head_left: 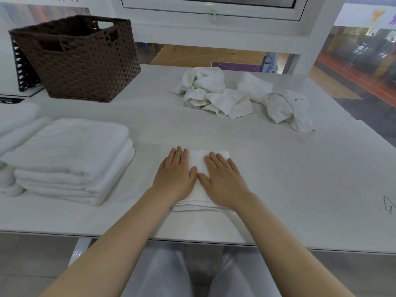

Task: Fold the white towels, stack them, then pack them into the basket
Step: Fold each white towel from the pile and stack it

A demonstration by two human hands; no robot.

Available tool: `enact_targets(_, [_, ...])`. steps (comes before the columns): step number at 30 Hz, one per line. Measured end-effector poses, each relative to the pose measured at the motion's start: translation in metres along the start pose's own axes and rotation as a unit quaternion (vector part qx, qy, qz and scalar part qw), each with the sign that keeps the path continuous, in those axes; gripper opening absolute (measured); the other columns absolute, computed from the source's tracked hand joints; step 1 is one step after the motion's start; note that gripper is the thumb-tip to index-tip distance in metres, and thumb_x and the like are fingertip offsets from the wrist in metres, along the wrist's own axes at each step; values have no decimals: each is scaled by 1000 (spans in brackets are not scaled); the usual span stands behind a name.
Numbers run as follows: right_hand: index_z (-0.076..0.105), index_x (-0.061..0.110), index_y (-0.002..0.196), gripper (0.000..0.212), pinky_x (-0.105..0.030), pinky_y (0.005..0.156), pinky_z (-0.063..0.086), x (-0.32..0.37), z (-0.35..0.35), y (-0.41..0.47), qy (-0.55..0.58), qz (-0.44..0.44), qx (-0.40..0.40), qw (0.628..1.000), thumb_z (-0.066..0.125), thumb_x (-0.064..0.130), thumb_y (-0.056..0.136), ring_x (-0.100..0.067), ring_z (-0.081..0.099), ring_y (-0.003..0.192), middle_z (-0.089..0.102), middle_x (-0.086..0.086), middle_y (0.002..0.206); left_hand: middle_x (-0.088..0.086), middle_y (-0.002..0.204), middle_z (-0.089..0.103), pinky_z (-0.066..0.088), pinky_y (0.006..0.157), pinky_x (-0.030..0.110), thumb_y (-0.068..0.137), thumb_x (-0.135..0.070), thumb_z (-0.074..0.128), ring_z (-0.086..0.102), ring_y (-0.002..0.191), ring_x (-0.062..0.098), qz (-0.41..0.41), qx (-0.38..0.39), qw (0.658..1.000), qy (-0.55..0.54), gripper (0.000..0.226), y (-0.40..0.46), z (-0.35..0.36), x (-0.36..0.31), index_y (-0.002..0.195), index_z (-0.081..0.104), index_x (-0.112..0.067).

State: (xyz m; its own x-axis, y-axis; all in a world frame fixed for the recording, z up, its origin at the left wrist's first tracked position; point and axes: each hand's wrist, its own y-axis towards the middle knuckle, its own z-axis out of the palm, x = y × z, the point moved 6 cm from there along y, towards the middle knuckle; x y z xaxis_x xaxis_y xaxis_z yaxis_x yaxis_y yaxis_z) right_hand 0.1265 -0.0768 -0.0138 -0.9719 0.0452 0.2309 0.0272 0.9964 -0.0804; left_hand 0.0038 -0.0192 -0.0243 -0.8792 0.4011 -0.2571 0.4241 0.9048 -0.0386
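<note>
Table (278, 168) near edge | folded towel (198, 159) | left hand (174, 174), right hand (222, 181) flat on it

left hand (174, 174) and right hand (222, 181) flat on folded towel (196, 159), basket (81, 58) behind

Your folded towel (198, 161) lies on the tabletop (300, 179) near its near edge, about the middle, with your left hand (174, 175) and right hand (224, 182) flat on it side by side, thumbs almost touching. To its left sits the stack of folded towels (70, 159). Far left, behind that stack, stands the basket (79, 58). At the far side, right of the basket, lies the heap of unfolded towels (242, 97).
</note>
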Motion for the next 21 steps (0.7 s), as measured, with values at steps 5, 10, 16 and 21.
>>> enact_targets(5, [2, 15, 158, 74, -39, 123, -3, -17, 2, -2, 44, 33, 7, 998, 22, 57, 101, -12, -11, 151, -8, 2, 166, 7, 165, -8, 1, 123, 37, 104, -42, 20, -8, 152, 20, 3, 14, 1000, -10, 65, 1, 0, -1, 157, -4, -13])
enact_targets(10, [33, 11, 148, 57, -39, 121, 16, -16, -5, 3, 44, 22, -28, 998, 26, 45, 103, -22, 16, 150, 26, -4, 160, 4, 160, 20, 14, 119, 38, 103, -46, 26, 14, 148, 22, 26, -7, 999, 20, 62, 1, -11, 1, 155, 14, -14])
enact_targets(16, [49, 18, 137, 42, -35, 102, 36, -33, -43, 30, 110, 59, -16, 992, 50, 32, 98, -25, 39, 130, 49, -6, 139, 5, 153, 31, 27, 113, 38, 101, -27, 31, 28, 140, 24, -3, 105, 992, -74, 48, 28, -34, 14, 148, 35, -20])
enact_targets(21, [49, 24, 138, 59, -29, 97, 41, -45, -53, 46, 103, 74, 132, 983, 71, 38, 85, -18, 50, 120, 49, 2, 137, -4, 129, 51, 45, 92, 30, 87, -30, 58, 52, 113, 17, 6, 211, 977, -36, 50, 34, -52, 17, 135, 47, -26])
